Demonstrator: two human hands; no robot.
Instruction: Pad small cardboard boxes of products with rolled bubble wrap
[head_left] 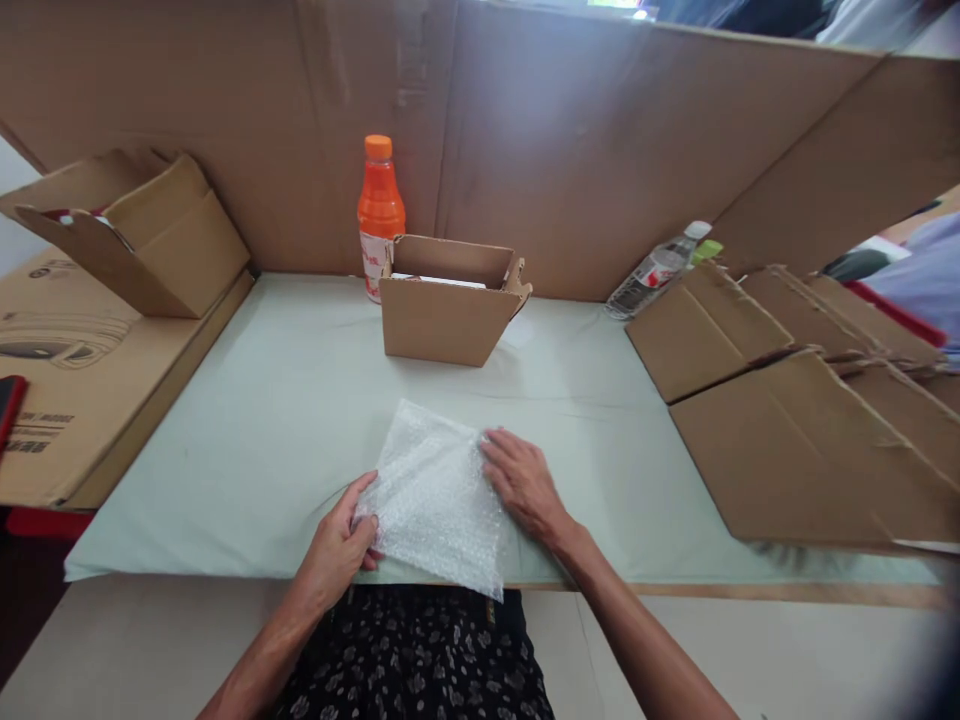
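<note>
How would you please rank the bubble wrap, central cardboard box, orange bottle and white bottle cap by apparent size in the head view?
1. Bubble wrap and central cardboard box: too alike to rank
2. Orange bottle
3. White bottle cap

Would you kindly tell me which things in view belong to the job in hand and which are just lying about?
Seemingly in the job:
bubble wrap, touched by the left hand and right hand
perhaps the open box beyond it

Probably just lying about:
orange bottle
clear bottle
</note>
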